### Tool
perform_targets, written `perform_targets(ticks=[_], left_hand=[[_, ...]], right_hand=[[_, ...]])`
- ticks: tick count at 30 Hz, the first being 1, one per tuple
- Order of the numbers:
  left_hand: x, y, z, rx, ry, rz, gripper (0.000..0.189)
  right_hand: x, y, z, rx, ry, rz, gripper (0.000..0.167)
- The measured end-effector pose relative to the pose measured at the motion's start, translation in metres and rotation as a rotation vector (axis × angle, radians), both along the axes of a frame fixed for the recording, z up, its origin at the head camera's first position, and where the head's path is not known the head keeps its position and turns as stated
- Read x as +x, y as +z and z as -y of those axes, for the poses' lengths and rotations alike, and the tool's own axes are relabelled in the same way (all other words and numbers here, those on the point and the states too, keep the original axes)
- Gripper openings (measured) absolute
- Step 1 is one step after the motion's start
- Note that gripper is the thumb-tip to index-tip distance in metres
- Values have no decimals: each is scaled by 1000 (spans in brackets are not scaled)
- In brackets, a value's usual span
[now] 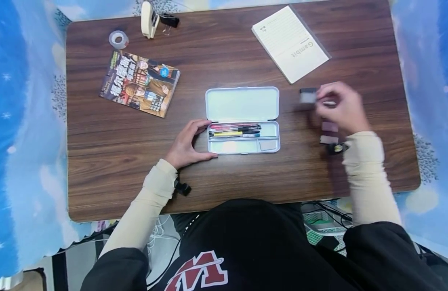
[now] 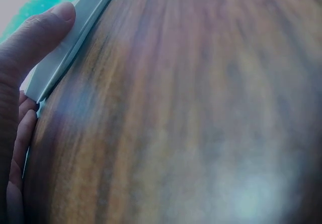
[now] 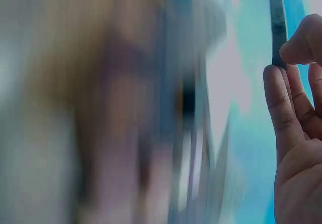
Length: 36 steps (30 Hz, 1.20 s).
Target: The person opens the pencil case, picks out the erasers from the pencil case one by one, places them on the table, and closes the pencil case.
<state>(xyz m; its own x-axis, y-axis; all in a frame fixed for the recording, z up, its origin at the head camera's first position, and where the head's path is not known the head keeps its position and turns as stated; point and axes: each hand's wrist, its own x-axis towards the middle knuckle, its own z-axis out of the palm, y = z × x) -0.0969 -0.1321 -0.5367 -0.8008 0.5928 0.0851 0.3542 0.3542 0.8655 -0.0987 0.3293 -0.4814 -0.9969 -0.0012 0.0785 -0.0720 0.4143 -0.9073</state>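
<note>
A white pencil case (image 1: 243,152) lies with its lid folded back and several pens (image 1: 234,130) in it. A small pale block (image 1: 268,145) sits in its front compartment. My left hand (image 1: 189,145) holds the case's left end, thumb at the near edge and fingers toward the hinge; in the left wrist view the thumb (image 2: 45,30) lies against its side. To the right of the case, my right hand (image 1: 341,105) pinches a small flat grey-and-black eraser (image 3: 278,27) between thumb and fingers. The hand partly covers a whitish piece (image 1: 329,103) below it.
Beside my right wrist lie a mauve block (image 1: 330,126) and a pale pinkish block (image 1: 329,140). A notebook (image 1: 291,44) lies at the back right. At the back left are a comic book (image 1: 140,84), a tape roll (image 1: 118,39), a stapler (image 1: 149,20) and a black binder clip (image 1: 170,20).
</note>
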Motion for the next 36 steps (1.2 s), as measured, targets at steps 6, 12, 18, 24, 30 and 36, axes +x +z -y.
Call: perform_targets(ticks=[6, 12, 18, 24, 30, 36], left_hand=[[0, -1, 3, -13, 0, -11, 101], [1, -3, 5, -21, 0, -14, 101], [3, -3, 6, -31, 8, -21, 101], [3, -1, 8, -42, 22, -34, 102], [2, 1, 7, -65, 21, -46, 102], [0, 1, 1, -56, 8, -48, 102]], right_hand=[[-11, -2, -82, -34, -216, 160, 21], [-18, -21, -115, 78, -170, 281, 24], [-20, -31, -120, 103, -167, 320, 25], [-20, -23, -110, 50, -187, 330, 27], [-21, -14, -109, 1, -225, 307, 28], [-15, 1, -71, 16, -257, 172, 19]])
